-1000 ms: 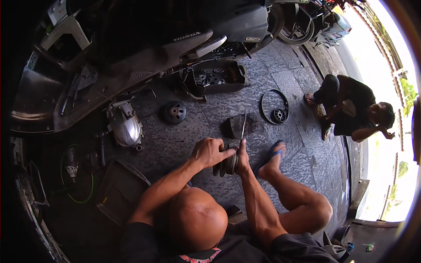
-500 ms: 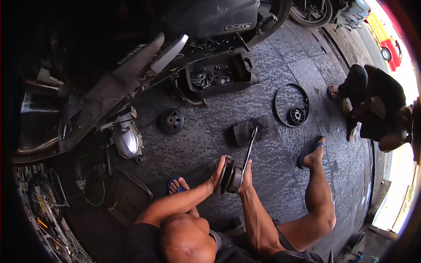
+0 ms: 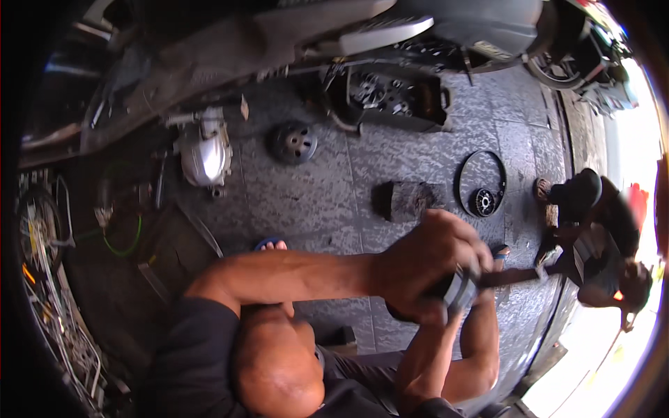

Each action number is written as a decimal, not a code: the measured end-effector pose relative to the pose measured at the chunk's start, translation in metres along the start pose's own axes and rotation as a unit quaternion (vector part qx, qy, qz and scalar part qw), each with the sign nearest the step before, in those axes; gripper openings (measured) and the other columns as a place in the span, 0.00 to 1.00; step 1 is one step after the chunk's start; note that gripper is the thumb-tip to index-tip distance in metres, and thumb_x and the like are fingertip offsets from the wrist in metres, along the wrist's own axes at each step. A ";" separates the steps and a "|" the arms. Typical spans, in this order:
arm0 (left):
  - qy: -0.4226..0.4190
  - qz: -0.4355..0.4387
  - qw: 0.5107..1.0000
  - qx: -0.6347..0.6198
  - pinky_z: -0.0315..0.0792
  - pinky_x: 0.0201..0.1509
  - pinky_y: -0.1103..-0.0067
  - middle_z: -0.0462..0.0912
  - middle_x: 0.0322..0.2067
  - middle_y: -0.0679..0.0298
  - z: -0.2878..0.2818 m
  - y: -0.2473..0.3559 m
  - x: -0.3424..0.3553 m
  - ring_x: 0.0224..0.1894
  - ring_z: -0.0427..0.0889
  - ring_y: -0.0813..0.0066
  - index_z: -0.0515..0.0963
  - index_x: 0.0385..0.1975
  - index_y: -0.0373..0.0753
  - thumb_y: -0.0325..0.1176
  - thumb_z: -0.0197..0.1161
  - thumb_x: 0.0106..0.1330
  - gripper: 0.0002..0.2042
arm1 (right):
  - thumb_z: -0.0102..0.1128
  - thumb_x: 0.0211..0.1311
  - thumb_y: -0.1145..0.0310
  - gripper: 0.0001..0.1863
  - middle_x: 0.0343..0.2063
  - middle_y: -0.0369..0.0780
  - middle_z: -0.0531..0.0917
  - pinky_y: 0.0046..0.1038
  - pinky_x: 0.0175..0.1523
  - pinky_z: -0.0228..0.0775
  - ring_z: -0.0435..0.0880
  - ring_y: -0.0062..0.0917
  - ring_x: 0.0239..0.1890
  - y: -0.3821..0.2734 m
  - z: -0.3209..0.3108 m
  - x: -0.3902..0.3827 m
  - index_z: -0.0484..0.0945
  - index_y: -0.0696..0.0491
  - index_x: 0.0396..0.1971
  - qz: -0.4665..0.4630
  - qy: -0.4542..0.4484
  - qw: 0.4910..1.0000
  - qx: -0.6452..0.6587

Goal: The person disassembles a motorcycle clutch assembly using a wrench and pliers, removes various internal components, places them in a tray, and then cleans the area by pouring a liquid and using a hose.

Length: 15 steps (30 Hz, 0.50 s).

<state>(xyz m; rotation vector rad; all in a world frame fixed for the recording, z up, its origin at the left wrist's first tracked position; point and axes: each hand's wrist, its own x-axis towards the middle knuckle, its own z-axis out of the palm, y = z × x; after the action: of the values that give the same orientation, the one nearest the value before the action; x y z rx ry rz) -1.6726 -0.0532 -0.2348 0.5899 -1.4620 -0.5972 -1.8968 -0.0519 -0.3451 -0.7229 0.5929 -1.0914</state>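
Lying on the grey floor, a dark block (image 3: pixel 414 200) had loose parts around it. Left of the block and a little beyond it sat a dark round drum (image 3: pixel 295 142) with holes in its face, and farther left a silver cover (image 3: pixel 207 159). Beyond the block stood a black casing (image 3: pixel 401 120) with small parts inside, close under a motorcycle (image 3: pixel 385 35). Right of the block lay a thin black belt (image 3: pixel 457 182), looped around a small toothed hub (image 3: pixel 483 202); farther right crouched another person (image 3: pixel 608 240). On the near side of the block, raised off the floor, was a dark round part (image 3: pixel 460 291) with a grey rim, blurred by motion. The left hand (image 3: pixel 428 256) was clamped on it from above, fingers curled over, its forearm hiding floor left of the block. Whether the right hand (image 3: pixel 447 326) gripped the part could not be told; it was blurred and mostly covered. The part's rim faced obliquely right and nearward of the block, its axis tilted. A blurred dark bar (image 3: pixel 512 277) ran rightward from beside the part, lengthwise toward the crouching person.
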 end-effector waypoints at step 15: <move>0.040 0.011 0.999 -0.032 0.63 0.54 0.61 0.76 0.43 0.56 0.014 -0.018 0.044 0.45 0.74 0.54 0.74 0.43 0.41 0.52 0.49 0.69 0.20 | 0.40 0.72 0.40 0.32 0.48 0.41 0.80 0.40 0.55 0.74 0.80 0.32 0.48 -0.016 0.026 -0.020 0.76 0.55 0.53 0.114 0.208 0.972 -0.006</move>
<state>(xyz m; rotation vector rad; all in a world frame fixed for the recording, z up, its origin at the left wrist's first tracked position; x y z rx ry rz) -1.6863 -0.0965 -0.2155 0.5410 -1.3675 -0.5951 -1.8933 -0.0321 -0.3146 -0.4218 1.0148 -1.0284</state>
